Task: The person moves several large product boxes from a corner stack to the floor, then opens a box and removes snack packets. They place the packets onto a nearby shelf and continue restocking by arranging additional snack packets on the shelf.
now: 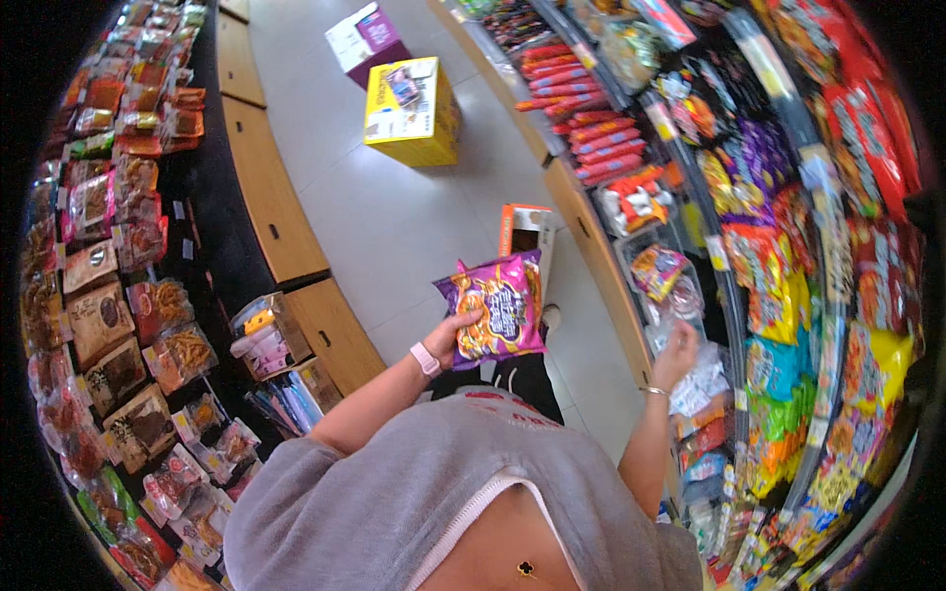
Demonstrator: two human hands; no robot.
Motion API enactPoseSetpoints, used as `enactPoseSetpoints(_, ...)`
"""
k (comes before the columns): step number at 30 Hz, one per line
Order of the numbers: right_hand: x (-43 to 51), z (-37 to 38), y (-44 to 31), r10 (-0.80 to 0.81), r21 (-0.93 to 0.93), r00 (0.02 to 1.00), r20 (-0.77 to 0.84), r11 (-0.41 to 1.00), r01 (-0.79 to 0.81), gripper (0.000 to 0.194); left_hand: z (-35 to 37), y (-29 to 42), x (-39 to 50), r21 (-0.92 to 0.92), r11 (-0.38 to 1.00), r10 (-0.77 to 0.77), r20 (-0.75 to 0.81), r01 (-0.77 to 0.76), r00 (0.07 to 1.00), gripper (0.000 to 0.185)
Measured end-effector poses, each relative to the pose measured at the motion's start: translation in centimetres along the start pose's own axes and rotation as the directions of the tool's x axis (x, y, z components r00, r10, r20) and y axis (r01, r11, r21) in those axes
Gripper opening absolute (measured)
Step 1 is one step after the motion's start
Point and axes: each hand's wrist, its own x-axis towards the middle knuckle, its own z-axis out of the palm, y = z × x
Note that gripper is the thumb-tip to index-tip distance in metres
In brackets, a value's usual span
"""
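My left hand (446,341) grips a purple snack bag (502,310) by its left side, thumb on its front, over the aisle floor. A pink-banded watch is on that wrist. Out to the right, my right hand (675,353) is at the lower shelf bins, beside a clear plastic bin (669,284) that has a purple and yellow packet (659,272) in it. Clear plastic wrapping (698,380) lies under and next to the right fingers; whether they pinch any of it is blurred.
An open carton (526,230) stands on the floor beyond the bag. Farther off are a yellow carton (410,111) and a purple-and-white box (366,41). Packed snack shelves (768,273) line the right; hanging packets (111,295) and wooden cabinets (277,199) line the left.
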Motion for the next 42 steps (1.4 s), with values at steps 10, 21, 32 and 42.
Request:
enactPoseSetpoints(10, -2.0, 32.5, 3.3, 0.286, -0.029, 0.749, 0.598, 0.941, -0.336, 0.014, -14.5, 6.8, -5.5, -0.220, 0.966, 0.081, -0.253, -0.139, 0.964, 0.045)
enactPoseSetpoints(21, -6.0, 38.7, 7.9, 0.534, -0.249, 0.582, 0.613, 0.830, -0.500, 0.016, -20.8, 12.1, -5.7, -0.311, 0.933, 0.084, -0.305, -0.183, 0.949, 0.046)
enactPoseSetpoints(32, -5.3, 40.5, 8.3, 0.598, -0.155, 0.535, 0.597, 0.740, -0.654, 0.016, -21.6, 13.7, -2.6, -0.235, 0.959, 0.079, -0.322, -0.161, 0.943, 0.049)
enactPoseSetpoints(42, -0.5, 41.6, 10.6, 0.663, 0.257, 0.699, 0.268, 0.650, -0.715, 0.011, -21.1, 12.5, 0.7, -0.177, 0.976, 0.051, -0.374, -0.126, 0.926, 0.051)
